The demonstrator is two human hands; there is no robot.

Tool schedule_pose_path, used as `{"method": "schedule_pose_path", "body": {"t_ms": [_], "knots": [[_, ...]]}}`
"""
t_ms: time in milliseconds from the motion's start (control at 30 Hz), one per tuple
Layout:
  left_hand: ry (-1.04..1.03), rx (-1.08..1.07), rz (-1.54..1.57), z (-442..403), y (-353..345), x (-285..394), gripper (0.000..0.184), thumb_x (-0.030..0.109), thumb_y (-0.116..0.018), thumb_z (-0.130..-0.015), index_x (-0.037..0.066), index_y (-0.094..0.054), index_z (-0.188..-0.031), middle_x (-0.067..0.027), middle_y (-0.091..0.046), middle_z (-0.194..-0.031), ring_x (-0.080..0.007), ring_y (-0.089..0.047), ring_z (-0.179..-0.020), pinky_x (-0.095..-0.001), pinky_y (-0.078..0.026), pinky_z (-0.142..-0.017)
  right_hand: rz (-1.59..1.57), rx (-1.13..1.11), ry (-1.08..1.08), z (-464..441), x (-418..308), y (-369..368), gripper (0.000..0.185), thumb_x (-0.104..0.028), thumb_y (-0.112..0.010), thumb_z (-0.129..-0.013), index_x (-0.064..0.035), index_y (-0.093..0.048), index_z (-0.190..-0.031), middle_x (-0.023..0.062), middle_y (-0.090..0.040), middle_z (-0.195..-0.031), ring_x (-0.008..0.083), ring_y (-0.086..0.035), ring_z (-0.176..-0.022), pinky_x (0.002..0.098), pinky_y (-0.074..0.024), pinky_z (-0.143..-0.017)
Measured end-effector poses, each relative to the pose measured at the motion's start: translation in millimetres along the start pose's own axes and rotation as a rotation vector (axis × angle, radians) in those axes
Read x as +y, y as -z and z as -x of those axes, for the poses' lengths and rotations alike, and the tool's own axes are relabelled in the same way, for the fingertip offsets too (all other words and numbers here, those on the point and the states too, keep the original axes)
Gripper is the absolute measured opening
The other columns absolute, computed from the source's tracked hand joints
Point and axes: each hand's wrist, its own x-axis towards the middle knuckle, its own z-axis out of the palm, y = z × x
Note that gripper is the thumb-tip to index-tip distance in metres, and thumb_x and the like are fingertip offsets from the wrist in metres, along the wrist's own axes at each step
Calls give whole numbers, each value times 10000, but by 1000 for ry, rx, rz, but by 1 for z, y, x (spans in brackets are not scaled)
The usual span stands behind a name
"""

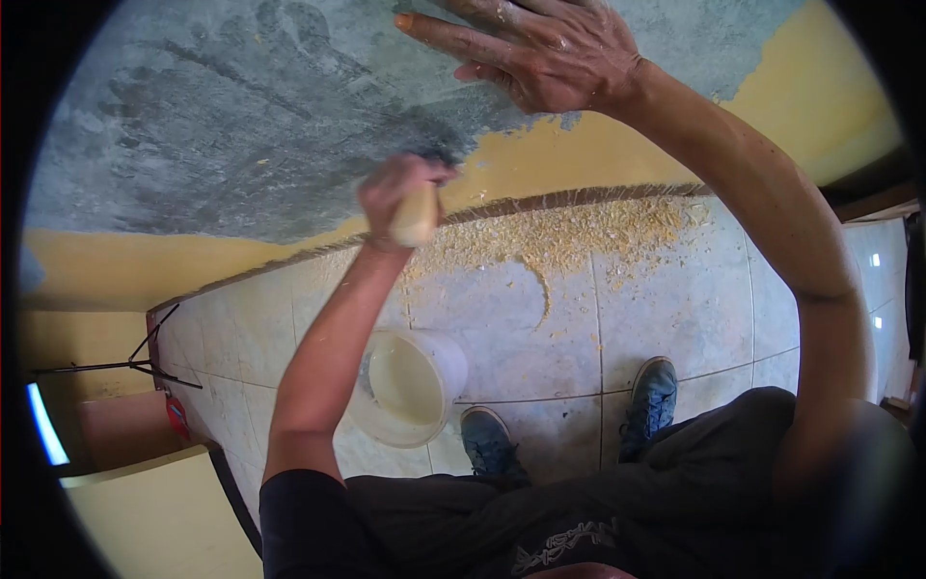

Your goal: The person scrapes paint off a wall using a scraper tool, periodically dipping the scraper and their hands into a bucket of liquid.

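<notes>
Scraper-like hand tool with a stubby pale tan handle (417,217), gripped in left hand (394,195), right up against the grey scraped patch of wall (241,125), close to its border with yellow paint (540,159). Fingers of left hand closed around it, handle's rounded butt showing past the heel of the hand. Blurred, so exact finger placement and blade shape: cannot tell. Long axis running from butt near the wrist up toward the wall, slightly rightward in view. Dark working end at the wall, butt toward the person.

Right hand (569,58) laid on the wall, up and right of the tool, fingers spread wide, holding nothing visible. One fingertip orange-stained.

Round white plastic bucket (451,372) upright on pale tiled floor (675,309), below left forearm, near the left one of two blue-grey lace-up shoes (485,439). Pale cream interior; liquid or bare bottom, cannot tell. Yellow and white paint flakes (569,236) strewn along the wall's foot, outside the bucket, thinning out toward the shoes.
</notes>
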Motion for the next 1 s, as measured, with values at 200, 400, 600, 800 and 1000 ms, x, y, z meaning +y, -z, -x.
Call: {"method": "schedule_pose_path", "body": {"t_ms": [200, 400, 600, 800, 1000], "knots": [[12, 75, 148, -8, 2, 6, 134, 109, -809, -772, 112, -684, -819, -39, -713, -761, -208, -704, -700, -359, -552, -599, 65, -32, 15, -2, 2, 2, 657, -339, -498, -954, -165, -363, -1572, 101, -86, -1722, 299, -20, -1588, 525, 53, -1283], [76, -69, -79, 1, 5, 2, 206, 47, -819, -716, 84, -626, -776, -60, -693, -738, -252, -682, -659, -354, -542, -577, -48, -12, 29, -4, 1, 2, 650, -284, -487, -944, -148, -365, -1567, 103, -83, -1722, 297, -17, -1589, 526, 46, -1283], [74, -91, 12, 20, -4, -5, 196, -13, -788, -709, 85, -630, -771, -61, -700, -741, -244, -685, -664, -340, -532, -573, 14, -16, 24, -4, 1, 4, 652, -283, -489, -940, -144, -366, -1565, 113, -85, -1720, 296, -15, -1589, 530, 44, -1283], [65, 41, 39, 15, -3, -2, 192, 0, -802, -718, 70, -631, -770, -72, -699, -748, -255, -691, -684, -345, -538, -595, -56, -24, 33, -2, 0, 4, 651, -276, -490, -933, -131, -374, -1557, 117, -91, -1719, 296, -17, -1589, 526, 47, -1285], [118, 72, 75, 11, -3, -1, 202, 21, -823, -733, 71, -631, -766, -76, -681, -717, -257, -674, -653, -354, -534, -592, -12, 14, 29, -1, 3, 1, 656, -269, -509, -912, -127, -396, -1542, 115, -100, -1719, 294, -24, -1589, 520, 43, -1286]]}}
